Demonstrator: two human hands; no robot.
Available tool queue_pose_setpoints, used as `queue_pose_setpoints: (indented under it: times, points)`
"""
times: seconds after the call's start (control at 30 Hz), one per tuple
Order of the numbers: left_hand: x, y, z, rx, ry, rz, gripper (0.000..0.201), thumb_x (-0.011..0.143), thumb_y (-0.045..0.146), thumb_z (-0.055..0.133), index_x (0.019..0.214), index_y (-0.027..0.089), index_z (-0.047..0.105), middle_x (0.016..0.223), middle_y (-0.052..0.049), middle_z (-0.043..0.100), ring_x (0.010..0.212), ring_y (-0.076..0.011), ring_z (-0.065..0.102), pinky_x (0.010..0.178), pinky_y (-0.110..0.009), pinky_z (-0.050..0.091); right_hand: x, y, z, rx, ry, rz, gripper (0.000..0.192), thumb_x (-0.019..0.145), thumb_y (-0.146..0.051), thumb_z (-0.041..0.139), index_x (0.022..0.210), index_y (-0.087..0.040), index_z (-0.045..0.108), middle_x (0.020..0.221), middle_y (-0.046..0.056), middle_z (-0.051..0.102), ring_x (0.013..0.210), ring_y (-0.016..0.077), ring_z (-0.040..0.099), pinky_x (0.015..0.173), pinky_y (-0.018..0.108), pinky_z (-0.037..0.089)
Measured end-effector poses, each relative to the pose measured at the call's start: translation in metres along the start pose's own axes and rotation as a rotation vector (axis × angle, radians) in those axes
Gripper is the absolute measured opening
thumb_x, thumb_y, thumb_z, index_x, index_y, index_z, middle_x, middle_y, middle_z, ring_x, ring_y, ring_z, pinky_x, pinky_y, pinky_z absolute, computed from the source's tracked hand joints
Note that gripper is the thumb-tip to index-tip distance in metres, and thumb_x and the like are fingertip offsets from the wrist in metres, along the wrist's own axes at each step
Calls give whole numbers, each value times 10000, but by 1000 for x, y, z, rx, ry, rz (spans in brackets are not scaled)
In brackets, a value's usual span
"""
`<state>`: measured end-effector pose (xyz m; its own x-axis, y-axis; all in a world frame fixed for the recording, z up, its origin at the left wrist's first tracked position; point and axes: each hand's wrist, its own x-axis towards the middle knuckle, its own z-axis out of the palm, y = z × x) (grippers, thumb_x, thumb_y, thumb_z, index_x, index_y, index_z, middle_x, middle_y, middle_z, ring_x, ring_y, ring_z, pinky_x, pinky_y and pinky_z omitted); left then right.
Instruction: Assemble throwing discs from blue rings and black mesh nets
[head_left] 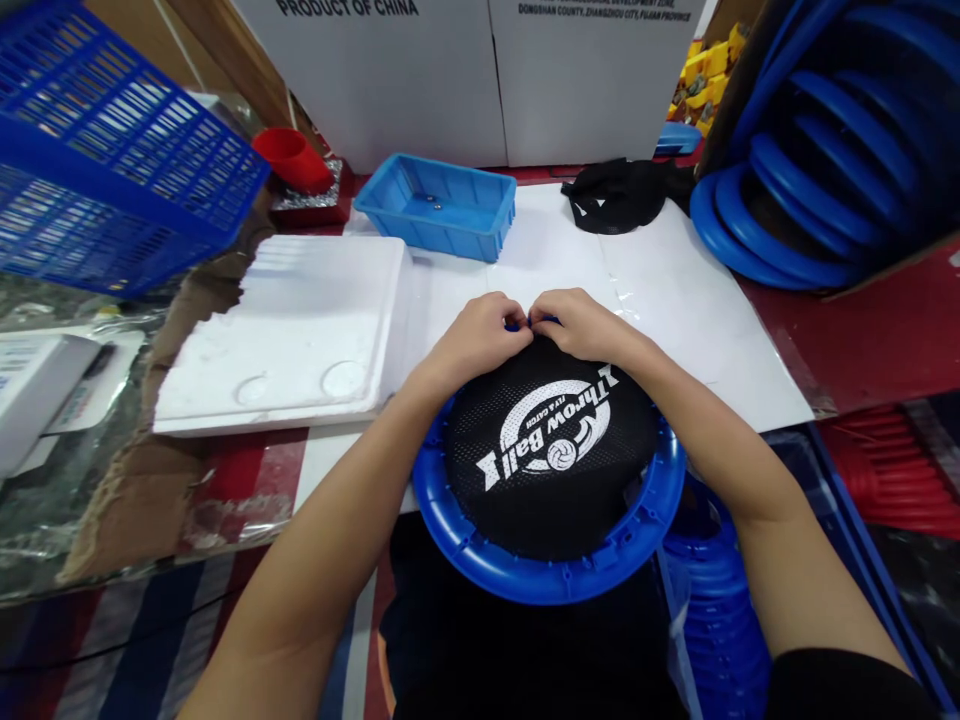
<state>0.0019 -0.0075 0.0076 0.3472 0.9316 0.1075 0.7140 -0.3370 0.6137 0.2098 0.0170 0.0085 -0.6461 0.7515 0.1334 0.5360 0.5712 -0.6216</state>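
Observation:
A blue plastic ring (517,580) rests at the table's front edge, partly over my lap. Black mesh fabric (495,520) printed with white "Throw Ball" lettering lies across its middle. At the far side of the ring, my left hand (487,335) pinches the edge of the mesh with thumb and fingers. Right beside it, my right hand (574,325) pinches the same edge, the two sets of fingertips nearly touching. The fingers hide just how the fabric meets the ring there.
A light blue tray (442,235) holds a few small metal parts. White foam (300,320) lies left, below a blue basket (112,150) and a red cup (292,160). Black fabric (619,195) lies at the back. Blue rings (795,200) fill a box at right; more stack below (712,590).

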Motion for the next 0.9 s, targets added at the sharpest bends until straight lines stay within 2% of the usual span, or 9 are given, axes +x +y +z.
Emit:
queue_pose_setpoints:
  times: [0.13, 0.27, 0.33, 0.43, 0.53, 0.6, 0.77, 0.9]
  points:
    - [1, -5, -1, -8, -21, -13, 138, 828, 277, 661, 825, 190, 768, 899, -67, 730, 855, -246, 657, 852, -402, 529, 3, 0, 1, 15, -5, 14, 131, 940, -128, 656, 885, -193, 756, 977, 79, 768, 972, 256, 677, 973, 423, 500]
    - [-5, -8, -9, -62, 32, 65, 156, 880, 314, 692, 904, 195, 790, 930, -53, 729, 831, -211, 650, 849, -376, 535, -6, 5, -8, 202, 53, 12, 111, 958, -212, 675, 981, -189, 781, 994, 59, 795, 975, 235, 720, 962, 407, 549]
    - [-9, -5, -15, -96, 94, 122, 178, 921, 347, 699, 930, 195, 790, 948, -58, 731, 842, -206, 658, 816, -357, 537, -13, 9, -17, 257, 15, -31, 173, 993, -278, 653, 1023, -193, 801, 1110, 78, 815, 1066, 249, 739, 1014, 429, 564]
    - [-15, 4, -20, -134, 135, 253, 170, 968, 334, 686, 978, 201, 792, 999, -66, 756, 913, -215, 693, 821, -348, 548, -21, 14, -29, 219, -135, -136, 206, 990, -345, 691, 1079, -225, 832, 1351, 88, 786, 1259, 288, 713, 1164, 493, 517]
    - [-19, 10, -18, -112, 57, 368, 156, 997, 285, 669, 1070, 211, 786, 1095, -70, 795, 1024, -236, 724, 945, -391, 558, -23, 18, -31, 193, -185, -175, 222, 969, -328, 722, 1143, -254, 837, 1420, 74, 763, 1318, 297, 698, 1208, 518, 499]
    - [-20, 9, -13, -75, -8, 390, 170, 1000, 254, 668, 1130, 215, 769, 1146, -72, 805, 1078, -250, 731, 1001, -417, 553, -23, 19, -30, 201, -188, -179, 235, 981, -308, 701, 1170, -271, 836, 1436, 57, 758, 1330, 285, 698, 1214, 510, 505]
    - [-18, 4, -4, -6, -47, 404, 232, 1005, 164, 608, 1186, 209, 746, 1180, -88, 787, 1098, -257, 727, 1013, -431, 561, -29, 23, -39, 188, -187, -126, 266, 993, -354, 707, 1223, -297, 828, 1544, 38, 698, 1430, 295, 645, 1264, 537, 465]
    - [-17, 3, -3, 152, -56, 419, 277, 1023, 144, 541, 1183, 183, 763, 1173, -126, 745, 1094, -283, 702, 985, -437, 559, -34, 28, -45, 125, -187, -51, 277, 977, -415, 739, 1202, -287, 838, 1545, 59, 696, 1458, 330, 621, 1281, 572, 441]
